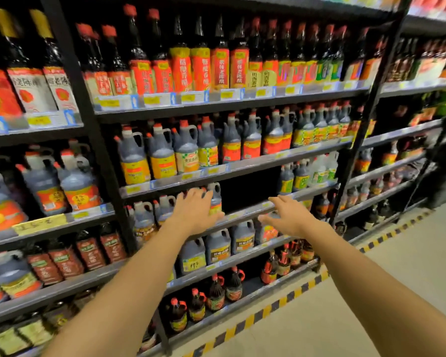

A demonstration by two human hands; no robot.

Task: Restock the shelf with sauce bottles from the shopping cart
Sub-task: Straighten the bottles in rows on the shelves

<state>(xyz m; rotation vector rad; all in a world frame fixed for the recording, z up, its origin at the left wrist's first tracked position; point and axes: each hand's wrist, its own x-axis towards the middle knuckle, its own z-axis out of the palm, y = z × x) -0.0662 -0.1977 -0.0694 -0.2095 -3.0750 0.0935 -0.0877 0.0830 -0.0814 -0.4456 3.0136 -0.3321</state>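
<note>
Evidently mid-restock: both hands were stretched toward the middle shelf (245, 211) of the rack, and nothing was being carried in either. The left hand (193, 211) was laid flat, fingers straight and spread wide, against a dark handled sauce bottle (215, 198) at the right end of a short row of like bottles (150, 215) on that shelf; whether it was pushing the bottle or just steadying it could not be told. The right hand (286, 216) was held open with relaxed fingers just in front of the shelf edge, touching nothing that could be made out. To the right of the touched bottle a wide dark gap (247, 191) was seen, running as far as a few bottles at the far end (294, 177), so this row was judged only partly filled. The shelves above and below were seen well stocked. The shopping cart was not in view, so the number of bottles left in it could not be told. Remaining work, as judged: more bottles to be fetched and the gap filled. Some blur was noted at the frame edges.
</note>
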